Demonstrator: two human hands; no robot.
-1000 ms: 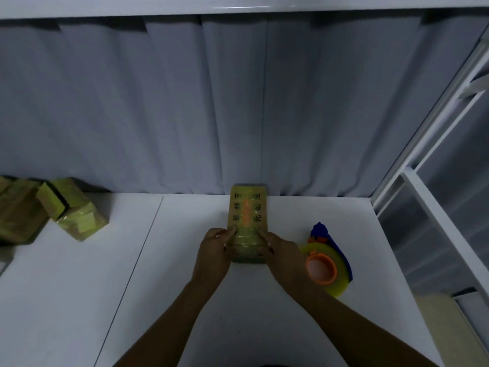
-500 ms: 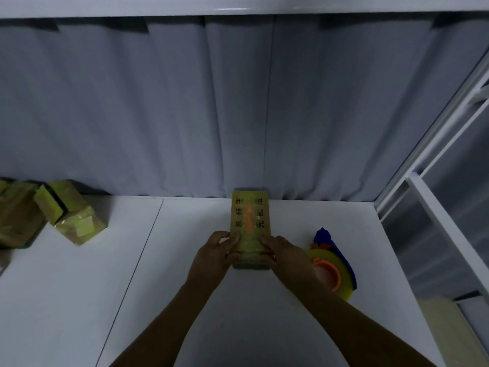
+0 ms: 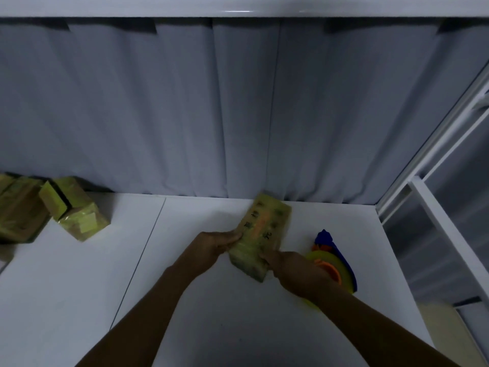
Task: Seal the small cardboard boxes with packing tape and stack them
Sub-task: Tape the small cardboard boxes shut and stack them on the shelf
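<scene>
A long taped cardboard box (image 3: pixel 262 231) with printed characters and an orange stripe lies at the middle of the white table (image 3: pixel 132 274), its far end angled to the right. My left hand (image 3: pixel 211 247) grips its left side near the near end. My right hand (image 3: pixel 293 268) holds its near right corner. A tape dispenser (image 3: pixel 330 258), blue and orange with a yellow tape roll, lies just right of the box, partly hidden behind my right wrist.
Several taped boxes (image 3: pixel 76 207) sit piled at the table's far left. A grey curtain (image 3: pixel 238 115) hangs right behind the table. A white metal frame (image 3: pixel 436 197) borders the right side.
The box has turned from lying straight away from me to a diagonal, its far end swung right. Both hands kept their hold and shifted with it.
</scene>
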